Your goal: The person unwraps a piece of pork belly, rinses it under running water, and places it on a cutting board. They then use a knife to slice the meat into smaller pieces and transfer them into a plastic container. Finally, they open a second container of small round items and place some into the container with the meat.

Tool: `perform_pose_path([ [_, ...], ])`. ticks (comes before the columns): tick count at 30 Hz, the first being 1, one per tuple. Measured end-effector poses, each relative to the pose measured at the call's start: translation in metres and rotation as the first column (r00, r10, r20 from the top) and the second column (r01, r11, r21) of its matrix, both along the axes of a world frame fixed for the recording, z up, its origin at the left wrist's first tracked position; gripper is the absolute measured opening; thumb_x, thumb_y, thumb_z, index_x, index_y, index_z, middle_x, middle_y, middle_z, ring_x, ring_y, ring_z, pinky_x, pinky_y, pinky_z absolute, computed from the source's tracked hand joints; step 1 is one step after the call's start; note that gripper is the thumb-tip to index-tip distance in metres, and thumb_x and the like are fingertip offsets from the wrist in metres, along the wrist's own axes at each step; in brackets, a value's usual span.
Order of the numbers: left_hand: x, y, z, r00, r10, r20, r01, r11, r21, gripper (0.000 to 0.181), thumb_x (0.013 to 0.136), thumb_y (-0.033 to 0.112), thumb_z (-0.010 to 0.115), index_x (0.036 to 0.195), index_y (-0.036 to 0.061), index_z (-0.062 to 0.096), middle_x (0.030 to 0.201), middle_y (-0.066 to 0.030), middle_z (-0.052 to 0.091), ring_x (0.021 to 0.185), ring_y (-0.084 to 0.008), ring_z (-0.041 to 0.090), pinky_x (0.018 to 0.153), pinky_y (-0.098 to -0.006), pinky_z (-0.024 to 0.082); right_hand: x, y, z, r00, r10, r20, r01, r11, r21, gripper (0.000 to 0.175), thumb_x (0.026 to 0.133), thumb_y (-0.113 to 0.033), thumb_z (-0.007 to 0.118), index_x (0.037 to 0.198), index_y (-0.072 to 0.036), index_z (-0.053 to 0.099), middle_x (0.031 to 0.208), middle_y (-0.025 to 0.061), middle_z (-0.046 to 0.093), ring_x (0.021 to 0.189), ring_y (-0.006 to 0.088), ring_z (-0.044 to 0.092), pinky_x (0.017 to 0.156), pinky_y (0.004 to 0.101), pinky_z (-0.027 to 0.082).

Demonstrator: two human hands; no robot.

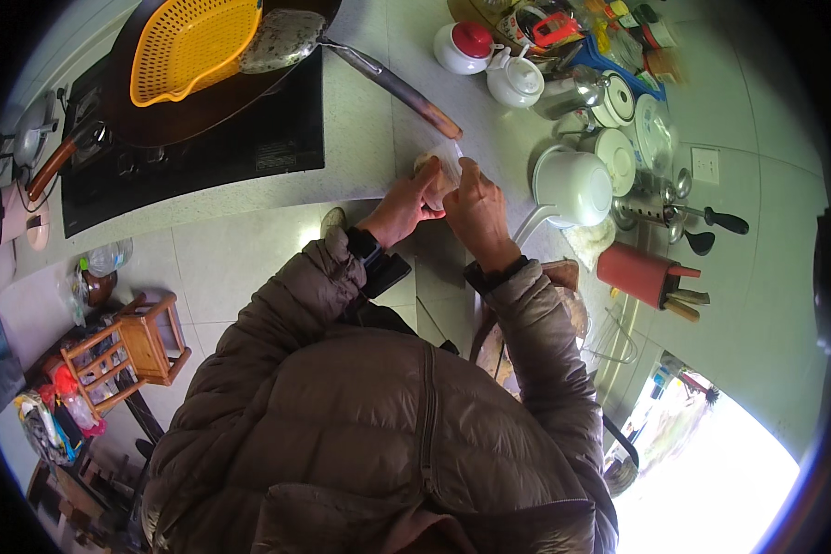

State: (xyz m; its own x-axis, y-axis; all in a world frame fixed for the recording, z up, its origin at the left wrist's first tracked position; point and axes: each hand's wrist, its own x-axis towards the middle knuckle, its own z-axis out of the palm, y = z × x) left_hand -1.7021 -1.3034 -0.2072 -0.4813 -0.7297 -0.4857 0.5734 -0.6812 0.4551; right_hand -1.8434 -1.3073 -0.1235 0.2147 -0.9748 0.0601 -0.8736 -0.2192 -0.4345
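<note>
At the counter's front edge, my left hand [406, 206] holds a small pale item [441, 172] that looks like a translucent plastic packet. My right hand [478, 202] is closed close beside it, with a thin white piece [459, 149] sticking up from its fingers. Whether that piece belongs to the packet I cannot tell. Just beyond both hands lies the wooden handle end of a metal wok spatula [401, 91]. Its blade rests over the rim of a dark wok [201, 128], against a yellow plastic colander [194, 48] inside the wok.
The wok sits on a black cooktop [277, 138]. To the right stand a white saucepan [571, 185] with its handle towards me, white lidded pots [516, 77], bottles and a red knife block [633, 275]. A wooden chair [135, 343] is on the floor at left.
</note>
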Motion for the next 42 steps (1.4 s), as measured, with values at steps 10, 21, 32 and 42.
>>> perform_pose_path([
  [10,-0.011,-0.005,-0.001,0.999,-0.031,-0.010,0.030,0.994,-0.105,0.047,0.100,0.053,0.060,0.119,0.0105,0.064,0.113,-0.0002,0.068,0.106,-0.0140,0.064,0.094,-0.0367,0.049,0.011,0.009,-0.009,0.977,-0.172,-0.129,0.170,0.985,-0.025,0.041,0.088,-0.014,0.058,0.119,0.010,0.049,0.095,0.0292,0.066,0.081,0.0464,0.068,0.069,0.0521,0.055],
  [21,-0.006,-0.008,0.003,0.999,-0.040,0.034,0.042,0.998,-0.049,0.049,0.096,0.059,0.063,0.117,0.0149,0.066,0.112,0.0008,0.068,0.105,-0.0147,0.064,0.095,-0.0423,0.049,-0.004,0.009,0.002,0.998,-0.064,-0.019,0.064,0.997,-0.031,0.034,0.084,-0.012,0.059,0.113,0.006,0.053,0.097,0.0285,0.068,0.082,0.0464,0.068,0.072,0.0517,0.056],
  [32,-0.009,-0.004,0.003,0.999,-0.038,0.007,0.039,0.995,-0.090,0.047,0.097,0.057,0.061,0.111,0.0125,0.065,0.104,0.0025,0.066,0.098,-0.0110,0.062,0.086,-0.0355,0.050,0.012,0.016,-0.008,0.966,-0.181,-0.184,0.170,0.983,-0.074,0.046,0.086,-0.016,0.064,0.121,0.009,0.049,0.100,0.0271,0.067,0.084,0.0439,0.068,0.071,0.0497,0.056],
  [42,-0.019,-0.002,0.009,1.000,0.019,0.018,-0.017,0.994,-0.106,0.032,0.100,0.046,0.061,0.084,0.0188,0.057,0.073,0.0088,0.048,0.066,-0.0034,0.046,0.060,-0.0266,0.042,0.015,0.005,-0.012,0.924,-0.156,-0.350,0.173,0.985,0.016,0.053,0.086,-0.019,0.072,0.118,0.008,0.041,0.099,0.0239,0.062,0.087,0.0408,0.068,0.070,0.0475,0.057],
])
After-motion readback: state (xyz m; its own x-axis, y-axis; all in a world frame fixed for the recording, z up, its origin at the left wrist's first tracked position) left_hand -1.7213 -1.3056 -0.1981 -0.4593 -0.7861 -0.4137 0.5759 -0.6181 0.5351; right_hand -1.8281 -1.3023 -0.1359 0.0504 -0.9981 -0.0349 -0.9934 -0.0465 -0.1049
